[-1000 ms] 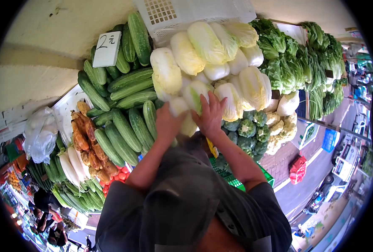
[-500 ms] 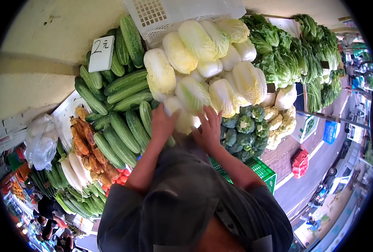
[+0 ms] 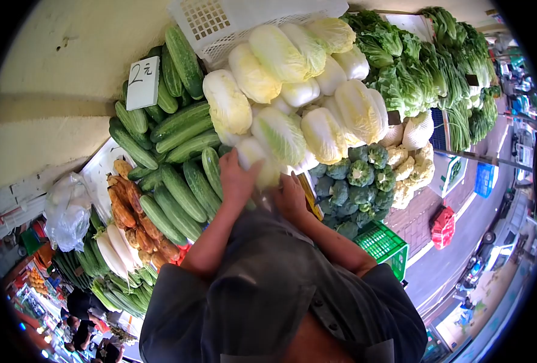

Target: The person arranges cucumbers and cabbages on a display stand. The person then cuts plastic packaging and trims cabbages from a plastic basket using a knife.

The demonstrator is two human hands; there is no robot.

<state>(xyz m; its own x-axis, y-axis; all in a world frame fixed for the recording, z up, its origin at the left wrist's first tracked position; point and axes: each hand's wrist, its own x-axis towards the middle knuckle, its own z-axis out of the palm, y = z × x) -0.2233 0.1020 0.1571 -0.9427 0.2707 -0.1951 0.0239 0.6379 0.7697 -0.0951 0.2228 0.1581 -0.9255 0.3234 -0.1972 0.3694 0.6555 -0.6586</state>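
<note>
A pile of pale napa cabbages point(image 3: 280, 54) fills the middle of the stall. My left hand point(image 3: 238, 178) is closed against the left side of a whitish cabbage point(image 3: 257, 158) at the pile's near edge, beside the cucumbers point(image 3: 187, 130). To its right, my right hand point(image 3: 289, 196) is at the low end of the pile, under a greenish cabbage point(image 3: 279, 136); its fingers are bent and partly hidden, so what they touch is unclear. Broccoli point(image 3: 360, 173) lies to the right of that hand.
A white crate point(image 3: 211, 15) stands behind the cabbages, and a price card point(image 3: 142, 83) rests on the cucumbers. Leafy greens point(image 3: 395, 66) and cauliflower point(image 3: 414, 172) lie at right, above a green crate point(image 3: 383, 242). Brown roots point(image 3: 132, 209) are at left.
My right hand has come down off the cabbages to the pile's near edge, its fingers now bent. My left hand stays by the whitish cabbage. The view has shifted slightly.
</note>
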